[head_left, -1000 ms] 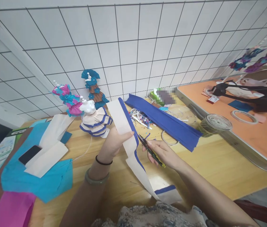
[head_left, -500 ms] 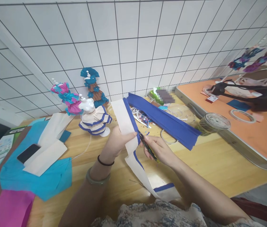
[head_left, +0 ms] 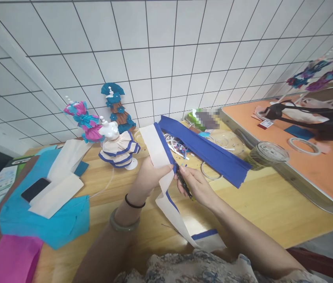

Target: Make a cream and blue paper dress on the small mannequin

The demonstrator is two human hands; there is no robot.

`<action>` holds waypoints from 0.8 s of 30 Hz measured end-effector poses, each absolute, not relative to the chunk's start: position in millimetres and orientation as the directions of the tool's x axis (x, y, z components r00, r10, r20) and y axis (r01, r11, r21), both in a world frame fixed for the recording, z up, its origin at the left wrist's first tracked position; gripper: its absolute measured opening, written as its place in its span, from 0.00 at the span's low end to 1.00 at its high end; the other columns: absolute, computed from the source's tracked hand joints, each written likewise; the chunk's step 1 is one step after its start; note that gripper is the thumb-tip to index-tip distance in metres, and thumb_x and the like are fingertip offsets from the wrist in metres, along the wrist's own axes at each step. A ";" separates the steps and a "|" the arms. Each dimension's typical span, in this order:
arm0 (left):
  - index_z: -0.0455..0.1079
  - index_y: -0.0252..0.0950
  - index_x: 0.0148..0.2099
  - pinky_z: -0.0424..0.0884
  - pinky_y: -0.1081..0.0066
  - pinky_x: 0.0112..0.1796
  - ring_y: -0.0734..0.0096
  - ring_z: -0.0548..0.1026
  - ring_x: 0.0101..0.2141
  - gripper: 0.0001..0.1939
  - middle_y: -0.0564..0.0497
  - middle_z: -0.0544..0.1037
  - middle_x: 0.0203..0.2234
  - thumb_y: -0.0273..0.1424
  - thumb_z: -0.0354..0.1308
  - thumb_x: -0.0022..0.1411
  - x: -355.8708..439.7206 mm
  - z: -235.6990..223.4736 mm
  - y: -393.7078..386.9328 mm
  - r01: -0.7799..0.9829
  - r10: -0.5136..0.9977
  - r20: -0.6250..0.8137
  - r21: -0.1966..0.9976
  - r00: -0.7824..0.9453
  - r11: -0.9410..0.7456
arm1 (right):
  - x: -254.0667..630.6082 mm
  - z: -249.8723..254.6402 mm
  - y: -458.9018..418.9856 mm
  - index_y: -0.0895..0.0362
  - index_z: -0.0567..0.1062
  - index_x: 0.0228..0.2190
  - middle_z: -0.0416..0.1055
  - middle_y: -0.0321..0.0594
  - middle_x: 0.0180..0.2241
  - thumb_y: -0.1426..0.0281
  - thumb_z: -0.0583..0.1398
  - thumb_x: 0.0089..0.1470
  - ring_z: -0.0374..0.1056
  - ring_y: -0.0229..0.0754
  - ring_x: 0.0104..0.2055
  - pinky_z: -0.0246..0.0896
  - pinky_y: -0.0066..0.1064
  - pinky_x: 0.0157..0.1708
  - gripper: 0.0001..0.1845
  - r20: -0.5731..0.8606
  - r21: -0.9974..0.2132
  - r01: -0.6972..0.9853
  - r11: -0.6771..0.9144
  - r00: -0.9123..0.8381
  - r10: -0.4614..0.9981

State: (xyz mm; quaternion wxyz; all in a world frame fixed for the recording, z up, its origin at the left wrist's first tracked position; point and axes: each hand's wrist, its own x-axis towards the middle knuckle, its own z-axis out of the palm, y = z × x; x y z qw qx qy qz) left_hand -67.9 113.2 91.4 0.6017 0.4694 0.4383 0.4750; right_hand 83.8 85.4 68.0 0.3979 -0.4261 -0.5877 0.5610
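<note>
Turquoise paper (head_left: 72,220) lies at the left of our table (head_left: 261,204), with cream sheets (head_left: 57,196) and a phone (head_left: 35,190) over it, well apart from the work. Next stands a small white figure (head_left: 109,131) in a cream skirt banded with blue, near our left hand (head_left: 148,177); a swinging strip could knock it, so we'd best turn the work a little away.

The left fingers are clamped on the cream strip (head_left: 155,147), thumb on top beside its blue border (head_left: 168,148). The strip reaches up past the hand, then sags below it toward us. Gripping close to the cut should keep thin paper taut — but our thumb sits near the scissors' tips, so we should ease it back before each snip.

Our right hand (head_left: 196,186) has its fingers wrapped around the scissors (head_left: 185,184), the tips meeting the blue border. Whether the blades are parted we cannot tell. Short bites along the edge, with the left hand feeding paper in, would likely give a truer line than one long cut.

Beyond, running off to the right, a broad blue strip (head_left: 204,151) lies behind the scissors — we'd keep the blades from straying into it.
</note>
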 end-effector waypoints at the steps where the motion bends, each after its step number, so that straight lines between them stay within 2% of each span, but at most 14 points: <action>1: 0.71 0.33 0.31 0.69 0.68 0.29 0.66 0.74 0.25 0.09 0.49 0.77 0.24 0.28 0.65 0.44 -67.8 90.7 113.4 -0.163 0.983 -0.083 0.980 0.166 0.110 | 83.6 67.8 85.5 0.57 0.67 0.27 0.63 0.31 0.13 0.53 0.46 0.59 0.57 0.32 0.13 0.52 0.22 0.15 0.23 -0.006 -0.998 0.058 0.013 -0.316 0.949; 24: 0.70 0.32 0.33 0.70 0.69 0.32 0.68 0.74 0.29 0.11 0.48 0.77 0.28 0.27 0.65 0.45 -66.2 85.2 114.4 -0.161 0.987 -0.078 0.982 0.137 0.100 | 79.3 65.0 86.3 0.56 0.65 0.23 0.60 0.29 0.10 0.54 0.46 0.60 0.55 0.32 0.12 0.51 0.23 0.16 0.23 0.002 -0.994 0.107 0.032 -0.265 0.964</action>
